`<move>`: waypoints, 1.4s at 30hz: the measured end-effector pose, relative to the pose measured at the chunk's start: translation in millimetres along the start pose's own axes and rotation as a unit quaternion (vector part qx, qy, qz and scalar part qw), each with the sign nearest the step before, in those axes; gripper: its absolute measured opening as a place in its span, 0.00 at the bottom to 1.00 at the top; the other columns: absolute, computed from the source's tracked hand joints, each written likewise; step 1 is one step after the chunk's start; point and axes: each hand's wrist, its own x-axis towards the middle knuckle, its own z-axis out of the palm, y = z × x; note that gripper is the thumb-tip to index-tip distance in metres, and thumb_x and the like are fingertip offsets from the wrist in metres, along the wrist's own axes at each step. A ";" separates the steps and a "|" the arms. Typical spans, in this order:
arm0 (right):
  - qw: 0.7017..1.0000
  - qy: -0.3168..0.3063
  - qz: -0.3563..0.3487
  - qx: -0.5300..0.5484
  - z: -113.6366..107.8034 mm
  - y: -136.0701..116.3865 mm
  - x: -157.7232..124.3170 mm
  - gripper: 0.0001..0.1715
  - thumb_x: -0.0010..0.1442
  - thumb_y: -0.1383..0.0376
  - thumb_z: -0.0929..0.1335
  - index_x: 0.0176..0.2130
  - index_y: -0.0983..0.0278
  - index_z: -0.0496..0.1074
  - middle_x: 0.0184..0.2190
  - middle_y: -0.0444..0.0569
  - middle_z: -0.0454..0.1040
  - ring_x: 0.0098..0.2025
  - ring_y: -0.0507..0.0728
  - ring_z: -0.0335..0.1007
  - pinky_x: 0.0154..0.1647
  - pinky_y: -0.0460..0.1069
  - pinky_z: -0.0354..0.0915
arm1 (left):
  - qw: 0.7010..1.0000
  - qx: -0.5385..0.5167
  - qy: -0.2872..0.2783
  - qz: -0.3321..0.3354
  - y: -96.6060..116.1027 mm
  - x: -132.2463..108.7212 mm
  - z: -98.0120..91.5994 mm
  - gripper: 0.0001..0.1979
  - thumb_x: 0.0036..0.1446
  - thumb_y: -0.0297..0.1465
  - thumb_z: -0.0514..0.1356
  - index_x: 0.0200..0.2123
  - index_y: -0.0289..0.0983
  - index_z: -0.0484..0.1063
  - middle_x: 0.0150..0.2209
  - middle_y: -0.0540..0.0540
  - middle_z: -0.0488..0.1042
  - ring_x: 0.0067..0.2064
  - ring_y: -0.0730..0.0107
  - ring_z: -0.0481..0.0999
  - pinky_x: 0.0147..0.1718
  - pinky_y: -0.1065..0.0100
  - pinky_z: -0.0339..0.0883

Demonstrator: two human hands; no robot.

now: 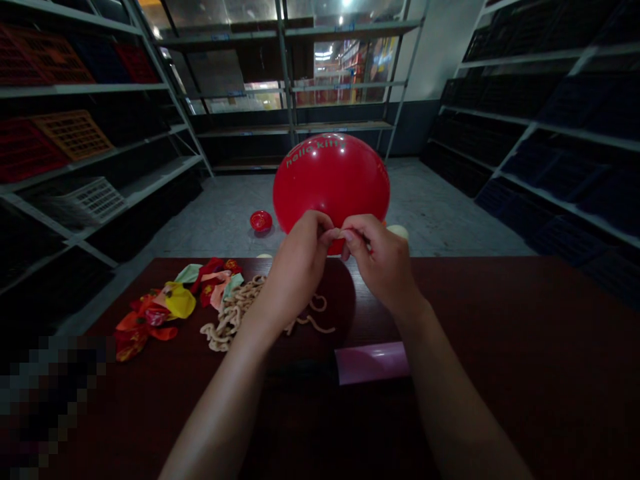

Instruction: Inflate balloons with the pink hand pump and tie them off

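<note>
A large inflated red balloon (333, 177) with "hello kitty" lettering is held up over the far edge of the table. My left hand (305, 257) pinches at its neck, fingers closed. From the other side my right hand (377, 257) is closed on the same spot, fingertips touching those of the left. The neck itself is mostly hidden by the fingers. Beneath my left arm lies a tangle of beige cords (233, 317). A pink balloon pump (373, 363) with a dark end rests on the table, partly covered by my right forearm.
Several uninflated coloured balloons (150, 310) lie on the left of the dark table (500, 320). A small red balloon (261, 221) and a pale one (399, 232) are on the floor beyond. Shelves with crates (75, 133) line both sides, and a metal rack (287, 87) stands behind.
</note>
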 end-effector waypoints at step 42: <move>0.985 -0.080 -0.043 -0.144 -5.3 1.6 -2.1 0.09 0.68 0.63 0.61 0.40 0.61 0.69 0.34 0.49 0.75 0.35 0.55 0.71 0.37 0.51 0.63 | 0.988 -0.131 -0.029 -0.074 -8.3 1.3 -1.3 0.03 0.63 0.28 0.56 0.35 0.36 0.66 0.30 0.49 0.71 0.25 0.77 0.69 0.23 0.74 0.66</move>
